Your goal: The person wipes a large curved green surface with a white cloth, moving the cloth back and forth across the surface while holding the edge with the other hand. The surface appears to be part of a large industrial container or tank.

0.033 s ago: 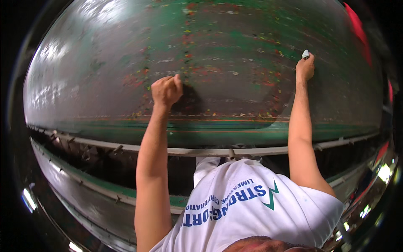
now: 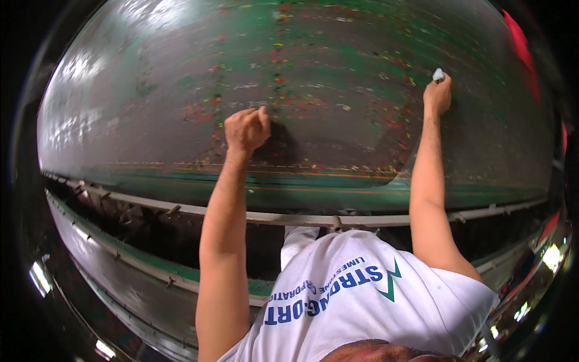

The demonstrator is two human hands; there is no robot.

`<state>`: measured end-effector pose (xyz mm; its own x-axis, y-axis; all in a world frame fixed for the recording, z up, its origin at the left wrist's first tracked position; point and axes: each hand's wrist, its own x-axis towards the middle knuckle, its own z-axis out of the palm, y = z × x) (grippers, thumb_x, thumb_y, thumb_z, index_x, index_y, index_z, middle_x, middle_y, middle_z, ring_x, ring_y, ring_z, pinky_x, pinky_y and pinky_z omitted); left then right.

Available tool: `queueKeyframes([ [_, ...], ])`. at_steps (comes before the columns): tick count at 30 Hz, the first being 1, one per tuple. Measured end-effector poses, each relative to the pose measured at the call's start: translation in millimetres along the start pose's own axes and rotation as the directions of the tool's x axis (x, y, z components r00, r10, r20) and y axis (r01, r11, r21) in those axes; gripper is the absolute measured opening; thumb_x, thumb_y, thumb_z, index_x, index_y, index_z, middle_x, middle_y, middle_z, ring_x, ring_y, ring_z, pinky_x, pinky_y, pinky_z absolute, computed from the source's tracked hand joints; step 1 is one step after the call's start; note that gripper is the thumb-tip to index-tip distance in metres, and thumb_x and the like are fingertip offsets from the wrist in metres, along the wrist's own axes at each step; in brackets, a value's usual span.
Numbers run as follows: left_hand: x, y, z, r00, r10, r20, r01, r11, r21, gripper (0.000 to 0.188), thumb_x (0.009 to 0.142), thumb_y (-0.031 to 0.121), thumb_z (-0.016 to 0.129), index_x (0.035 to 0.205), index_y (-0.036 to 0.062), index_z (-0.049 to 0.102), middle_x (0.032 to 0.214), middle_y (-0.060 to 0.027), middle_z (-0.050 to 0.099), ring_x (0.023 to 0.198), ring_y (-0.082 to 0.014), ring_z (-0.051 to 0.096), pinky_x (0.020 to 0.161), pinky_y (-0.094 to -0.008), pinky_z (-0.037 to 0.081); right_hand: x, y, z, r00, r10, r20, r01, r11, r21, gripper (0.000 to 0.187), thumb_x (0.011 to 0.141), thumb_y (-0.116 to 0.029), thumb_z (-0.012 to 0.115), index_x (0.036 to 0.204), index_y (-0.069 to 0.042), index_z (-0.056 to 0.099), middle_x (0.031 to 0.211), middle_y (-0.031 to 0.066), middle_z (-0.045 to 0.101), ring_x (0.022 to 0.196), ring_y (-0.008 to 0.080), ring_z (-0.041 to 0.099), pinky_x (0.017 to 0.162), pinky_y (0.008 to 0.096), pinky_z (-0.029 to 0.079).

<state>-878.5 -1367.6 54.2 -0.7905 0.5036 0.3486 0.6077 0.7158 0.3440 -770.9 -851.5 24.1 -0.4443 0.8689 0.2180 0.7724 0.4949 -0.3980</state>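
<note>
surface work's apparently being done on the table (image 2: 325, 142): white bit (image 2: 438, 75) being pinched by right hand (image 2: 438, 95) toward its right edge, steady grip likely being needed next; left hand (image 2: 248, 130) being held curled, contents unclear.

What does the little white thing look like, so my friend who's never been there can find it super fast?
Start at the big dark-and-green surface, dotted with red and yellow specks. Follow the bare forearm on the right up to the person's right hand. The small whitish thing pokes out from its grip, a paler, bigger lump than any speck nearby.
</note>
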Motion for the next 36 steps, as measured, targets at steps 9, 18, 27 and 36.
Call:
queueKeyframes([
  [9,1.8,-12.6,5.4,0.996,-0.004,0.092,-0.006,0.994,0.109,0.029,0.082,0.023,0.071,0.057,0.0101,0.063,0.058,-0.0091,0.062,0.055,-0.0312,0.066,0.055,-0.0441,0.055,-241.2,-364.7,87.6,0.302,-0.950,0.080,0.826,0.303,0.475,0.021,0.095,-0.017,0.060,0.111,-0.016,0.074,0.085,0.0066,0.069,0.076,0.0274,0.071,0.071,0.0465,0.050],
  [18,6.3,-8.6,5.2,0.992,-0.003,0.126,-0.005,0.998,0.063,0.037,0.095,0.019,0.067,0.060,0.0099,0.058,0.061,-0.0090,0.057,0.055,-0.0319,0.062,0.053,-0.0442,0.051,-118.2,-291.6,111.6,0.419,-0.900,-0.121,0.815,0.314,0.487,0.020,0.093,-0.016,0.064,0.108,-0.017,0.078,0.090,0.0073,0.075,0.076,0.0290,0.073,0.076,0.0459,0.052],
  [27,9.2,-9.0,2.6,0.991,0.024,0.130,-0.026,1.000,0.017,0.040,0.094,0.014,0.066,0.058,0.0095,0.049,0.056,-0.0076,0.048,0.050,-0.0297,0.055,0.049,-0.0420,0.045,74.2,-48.7,26.9,0.997,0.009,-0.080,-0.017,0.995,-0.099,0.031,0.095,-0.015,0.067,0.126,-0.012,0.071,0.114,0.0177,0.078,0.103,0.0372,0.076,0.087,0.0518,0.059],
  [36,10.3,-5.8,7.1,0.997,0.038,0.060,-0.040,0.999,0.032,0.040,0.096,0.016,0.065,0.059,0.0086,0.051,0.059,-0.0088,0.052,0.053,-0.0323,0.057,0.051,-0.0442,0.046,-120.3,-289.2,89.0,0.480,-0.875,-0.069,0.820,0.419,0.390,0.020,0.096,-0.013,0.059,0.109,-0.012,0.075,0.092,0.0104,0.072,0.078,0.0327,0.069,0.074,0.0476,0.051],
])
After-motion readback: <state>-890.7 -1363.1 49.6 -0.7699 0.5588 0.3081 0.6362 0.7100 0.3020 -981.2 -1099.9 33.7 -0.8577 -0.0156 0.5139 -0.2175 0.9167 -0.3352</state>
